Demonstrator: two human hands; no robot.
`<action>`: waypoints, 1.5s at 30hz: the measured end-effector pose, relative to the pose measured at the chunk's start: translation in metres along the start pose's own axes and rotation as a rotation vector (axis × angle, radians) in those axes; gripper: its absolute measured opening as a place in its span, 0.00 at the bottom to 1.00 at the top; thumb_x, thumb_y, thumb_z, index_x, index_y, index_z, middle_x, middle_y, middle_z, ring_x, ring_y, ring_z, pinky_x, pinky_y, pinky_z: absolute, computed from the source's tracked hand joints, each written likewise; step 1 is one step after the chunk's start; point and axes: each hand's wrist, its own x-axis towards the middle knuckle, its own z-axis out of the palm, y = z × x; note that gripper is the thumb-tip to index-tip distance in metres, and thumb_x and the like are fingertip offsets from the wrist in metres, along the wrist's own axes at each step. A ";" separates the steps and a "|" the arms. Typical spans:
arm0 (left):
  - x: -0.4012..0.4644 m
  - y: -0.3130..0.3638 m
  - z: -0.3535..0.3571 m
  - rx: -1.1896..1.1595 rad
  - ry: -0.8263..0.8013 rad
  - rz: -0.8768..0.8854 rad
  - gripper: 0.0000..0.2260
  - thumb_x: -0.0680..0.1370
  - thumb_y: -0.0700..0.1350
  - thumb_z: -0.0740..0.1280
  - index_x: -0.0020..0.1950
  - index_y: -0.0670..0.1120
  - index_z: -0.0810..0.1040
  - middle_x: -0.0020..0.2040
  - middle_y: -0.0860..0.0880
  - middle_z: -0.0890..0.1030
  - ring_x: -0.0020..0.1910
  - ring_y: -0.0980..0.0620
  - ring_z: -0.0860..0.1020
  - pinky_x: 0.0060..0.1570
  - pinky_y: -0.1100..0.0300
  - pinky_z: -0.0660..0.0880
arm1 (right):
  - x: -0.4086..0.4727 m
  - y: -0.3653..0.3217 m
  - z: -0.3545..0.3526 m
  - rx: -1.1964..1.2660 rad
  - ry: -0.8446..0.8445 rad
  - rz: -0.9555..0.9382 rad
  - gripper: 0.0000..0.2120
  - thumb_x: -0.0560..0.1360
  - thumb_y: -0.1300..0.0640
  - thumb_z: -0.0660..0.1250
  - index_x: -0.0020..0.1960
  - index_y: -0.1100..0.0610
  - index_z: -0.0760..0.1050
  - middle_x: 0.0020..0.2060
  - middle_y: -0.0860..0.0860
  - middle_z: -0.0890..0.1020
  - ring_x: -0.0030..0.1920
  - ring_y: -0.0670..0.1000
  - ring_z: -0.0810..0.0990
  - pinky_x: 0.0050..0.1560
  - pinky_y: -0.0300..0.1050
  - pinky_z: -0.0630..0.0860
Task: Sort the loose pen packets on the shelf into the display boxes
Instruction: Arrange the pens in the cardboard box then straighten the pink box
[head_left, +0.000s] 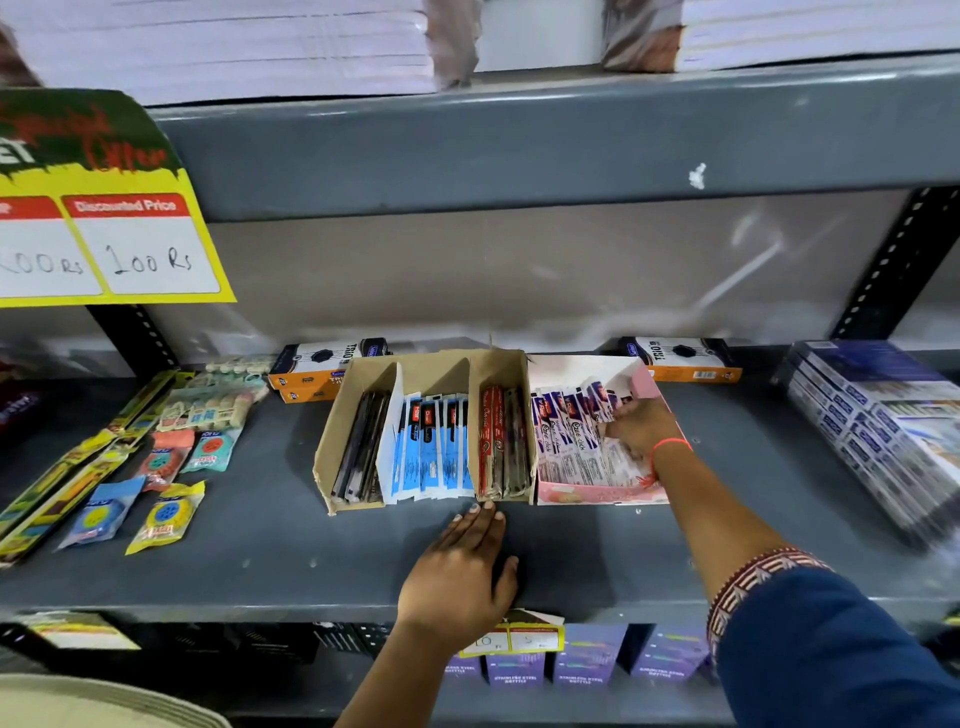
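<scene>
On a grey shop shelf (260, 545), sorting looks nearly finished: the brown divided box (332, 441) holds black, blue and red pen packets (431, 447) upright in its compartments. The left hand (462, 577) rests flat and empty just before it, while the right hand (636, 428) grips purple packets (566, 441) inside the pink box (597, 496); no loose pen packets show on the shelf.

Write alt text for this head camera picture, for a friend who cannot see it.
A person's right hand reaches into a pink display box of purple-and-white pen packets on a grey shop shelf, while the left hand rests flat on the shelf before a brown cardboard box holding black, blue and red pen packets. A yellow price sign hangs at upper left.
</scene>
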 end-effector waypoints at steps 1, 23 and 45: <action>0.000 0.000 0.000 -0.002 0.001 -0.003 0.25 0.80 0.56 0.50 0.74 0.48 0.55 0.76 0.50 0.57 0.74 0.55 0.52 0.65 0.68 0.36 | 0.000 0.000 0.001 -0.050 -0.024 -0.006 0.18 0.73 0.60 0.68 0.60 0.65 0.76 0.58 0.62 0.80 0.54 0.59 0.78 0.61 0.50 0.73; -0.001 0.002 0.000 0.040 0.000 0.002 0.25 0.80 0.55 0.50 0.74 0.47 0.54 0.76 0.50 0.56 0.74 0.55 0.51 0.63 0.69 0.34 | -0.031 -0.003 0.026 -0.567 -0.005 -0.132 0.31 0.79 0.46 0.54 0.75 0.63 0.52 0.75 0.62 0.56 0.76 0.61 0.54 0.73 0.57 0.60; 0.000 0.007 -0.003 0.014 0.016 -0.026 0.22 0.80 0.51 0.54 0.72 0.45 0.61 0.74 0.48 0.62 0.73 0.51 0.57 0.67 0.63 0.40 | -0.026 0.003 0.025 -0.607 -0.166 -0.262 0.29 0.78 0.42 0.54 0.76 0.46 0.50 0.78 0.55 0.47 0.77 0.61 0.45 0.73 0.65 0.51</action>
